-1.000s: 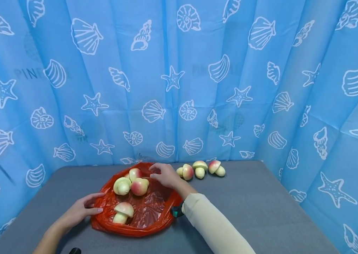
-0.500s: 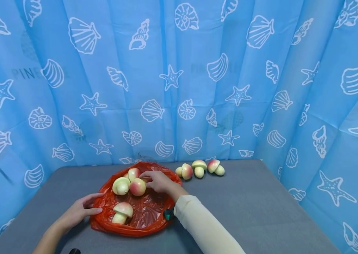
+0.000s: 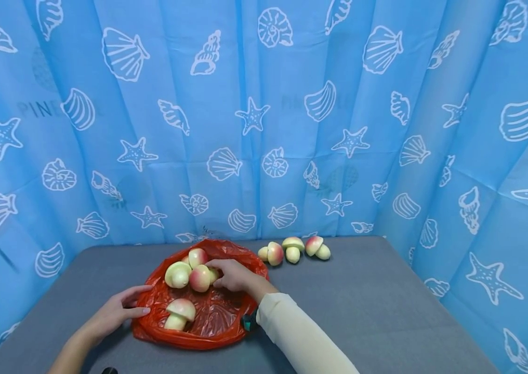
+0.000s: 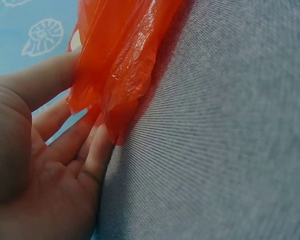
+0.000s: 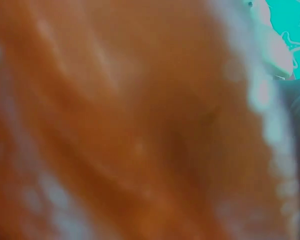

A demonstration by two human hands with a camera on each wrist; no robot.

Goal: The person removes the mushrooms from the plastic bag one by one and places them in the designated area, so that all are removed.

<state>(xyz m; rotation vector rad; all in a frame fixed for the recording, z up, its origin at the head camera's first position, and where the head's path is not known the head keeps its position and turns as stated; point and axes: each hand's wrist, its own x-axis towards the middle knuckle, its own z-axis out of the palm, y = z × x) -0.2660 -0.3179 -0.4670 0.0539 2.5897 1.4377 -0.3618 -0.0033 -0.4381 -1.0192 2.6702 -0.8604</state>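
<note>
While the person's bent over it, the pink-capped mushroom (image 3: pixel 199 279) lies in the far half of the red bag (image 3: pixel 198 340), which sits nearer the table's (image 3: pixel 362 306) left edge than its right, and the right hand (image 3: pixel 234 276) has its stem pinched. Left hand's (image 3: pixel 119 311) just kinda touching the bag's left rim, fingers loose. The neighbouring mushrooms (image 3: pixel 177 275) are bunched beside it, and a lone mushroom (image 3: pixel 181 312) tilts nearer the front rim. Three more mushrooms (image 3: pixel 293 254) line the table's far edge, then there's a blue seashell curtain (image 3: pixel 226 119).
</note>
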